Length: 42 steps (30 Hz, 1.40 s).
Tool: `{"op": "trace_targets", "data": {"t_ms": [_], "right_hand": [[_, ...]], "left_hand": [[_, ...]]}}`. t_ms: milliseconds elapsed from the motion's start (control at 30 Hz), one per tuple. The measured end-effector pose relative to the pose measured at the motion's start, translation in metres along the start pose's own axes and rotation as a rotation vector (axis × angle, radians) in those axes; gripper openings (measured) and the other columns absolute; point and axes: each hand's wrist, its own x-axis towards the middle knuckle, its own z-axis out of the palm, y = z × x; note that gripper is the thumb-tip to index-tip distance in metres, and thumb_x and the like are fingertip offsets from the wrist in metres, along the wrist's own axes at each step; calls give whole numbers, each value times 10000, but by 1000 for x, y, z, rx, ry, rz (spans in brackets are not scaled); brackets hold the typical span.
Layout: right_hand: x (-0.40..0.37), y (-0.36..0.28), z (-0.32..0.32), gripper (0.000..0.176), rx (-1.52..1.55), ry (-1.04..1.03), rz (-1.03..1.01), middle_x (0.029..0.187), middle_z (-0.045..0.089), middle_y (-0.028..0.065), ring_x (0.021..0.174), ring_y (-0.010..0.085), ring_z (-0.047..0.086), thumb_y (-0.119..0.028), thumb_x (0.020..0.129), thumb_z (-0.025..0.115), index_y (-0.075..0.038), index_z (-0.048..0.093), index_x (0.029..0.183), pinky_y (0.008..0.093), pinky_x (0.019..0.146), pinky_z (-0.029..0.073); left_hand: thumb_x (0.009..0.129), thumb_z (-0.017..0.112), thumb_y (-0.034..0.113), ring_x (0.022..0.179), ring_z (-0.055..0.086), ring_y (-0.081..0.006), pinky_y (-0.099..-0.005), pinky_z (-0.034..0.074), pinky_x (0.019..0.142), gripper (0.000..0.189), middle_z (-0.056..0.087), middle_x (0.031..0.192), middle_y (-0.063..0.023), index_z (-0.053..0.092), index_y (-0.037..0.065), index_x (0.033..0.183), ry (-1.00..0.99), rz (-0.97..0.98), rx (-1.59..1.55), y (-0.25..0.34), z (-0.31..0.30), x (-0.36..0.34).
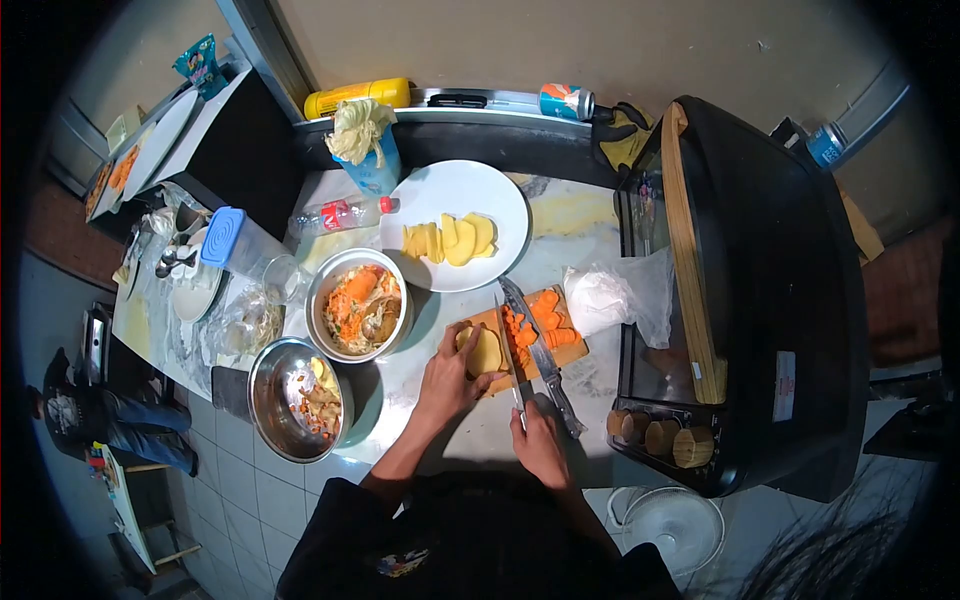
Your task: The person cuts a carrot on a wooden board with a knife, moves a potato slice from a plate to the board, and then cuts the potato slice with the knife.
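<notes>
My left hand [448, 382] is closed around a peeled, cut potato [482, 355], pressing it onto the wooden cutting board [572, 352]. In my right hand [541, 446] is the handle of a knife [507, 345], its thin blade upright beside the potato's right side. A second, larger knife [545, 362] lies across the board with its dark handle towards me. Sliced carrots [545, 315] are spread on the board around that second blade. Beyond the board, a white plate [508, 205] carries several flat potato slices [462, 240].
Left of my hands stand a pot of shredded vegetables [358, 308] and a metal bowl of peelings [262, 400]. A plastic bag of white powder [600, 300] lies right of the board, beside a black oven-like appliance [770, 290]. A bottle [340, 215] touches the plate. Another person [120, 415] stands far left.
</notes>
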Motion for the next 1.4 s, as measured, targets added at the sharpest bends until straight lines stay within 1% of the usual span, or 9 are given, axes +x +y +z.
{"op": "trace_targets", "data": {"t_ms": [233,333,467,667,733,867,933,1033,1400], "right_hand": [[3,-6,-1,211,-47,-39,61,754,561,298,714,467,542,-187,905,483,23,494,891,548,623,404],[7,-12,-7,302,-88,-171,149,874,582,288,803,505,527,-249,935,432,22,462,1065,550,734,412],[15,-20,-12,305,-93,-246,184,922,578,286,813,510,525,-227,928,449,30,443,1092,535,759,418],[13,-14,-2,294,-92,-169,141,828,571,300,769,503,528,-209,924,461,40,435,1078,553,697,413],[12,-8,3,187,-102,-44,39,648,555,275,607,475,541,-168,899,499,15,464,903,544,526,399],[10,-10,1,192,-139,-58,77,649,553,278,617,477,541,-170,903,493,19,460,894,546,531,400],[12,-15,-4,295,-98,-261,245,768,550,334,775,512,538,-241,935,437,15,437,1081,568,678,407],[6,-8,3,301,-31,-117,110,769,557,331,754,514,543,-260,934,439,1,445,1085,564,665,416],[8,-14,-1,303,-139,-172,157,693,555,308,689,492,557,-255,931,447,15,465,1069,550,611,424]], "left_hand": [[732,726,261,998,541,-386,-402,474,819,579,442,1231,-189,536,17,1221,84,13,-85,8,-2,-5],[761,674,188,1119,429,-341,-390,377,909,425,469,1257,-141,604,27,1147,107,44,73,9,0,-2],[783,648,190,1131,429,-352,-434,365,924,415,468,1281,-143,595,30,1162,119,102,140,0,16,-8],[811,609,171,1188,407,-359,-452,347,949,410,452,1308,-159,573,31,1194,138,109,164,1,23,-10],[820,589,162,1209,396,-363,-453,347,950,406,438,1326,-166,566,35,1205,124,102,203,4,24,-10],[828,571,159,1226,383,-370,-459,348,949,406,425,1342,-170,560,39,1215,109,97,214,4,25,-11],[830,569,165,1231,383,-370,-459,349,948,409,430,1338,-171,558,43,1220,114,89,225,5,26,-11],[827,573,158,1229,390,-367,-460,348,947,409,439,1331,-171,559,45,1219,124,89,220,6,26,-11],[828,585,162,1221,405,-363,-465,349,948,398,444,1329,-168,566,53,1210,136,91,229,3,29,-11]]}}
